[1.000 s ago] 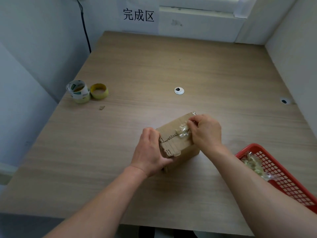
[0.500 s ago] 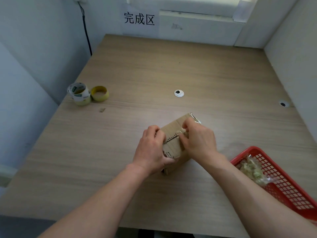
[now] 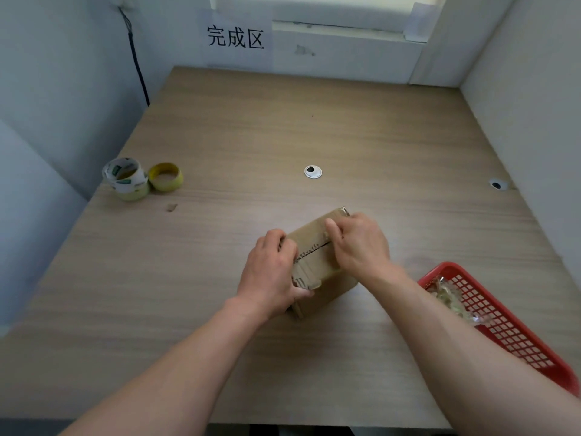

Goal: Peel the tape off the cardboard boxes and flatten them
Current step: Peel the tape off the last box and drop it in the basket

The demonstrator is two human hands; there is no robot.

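1. Locate the cardboard box [image 3: 317, 259]. It sits on the worktop [image 3: 314, 121] towards the front edge, between your two hands. The seam along its top is partly split.
2. Your left hand [image 3: 270, 272] holds the left end of the box. Its grip is closed round that end, with the fingers over the top edge and the thumb against the near side.
3. Your right hand [image 3: 361, 243] lies on the right half of the top. Its grip is closed on the box, with the fingertips curled down at the seam. Whether they pinch any tape cannot be told.
4. The red mesh basket [image 3: 515, 341] stands at the front right of the worktop, near the box but apart from it. It contains crumpled clear tape [image 3: 446, 297].
5. At the left edge, a white-labelled tape roll [image 3: 125, 179] rests on another roll and touches a yellow tape roll [image 3: 165, 177]. A small cardboard scrap [image 3: 171, 207] lies just in front.
6. A white cable grommet [image 3: 313, 171] is set in the worktop beyond the box.
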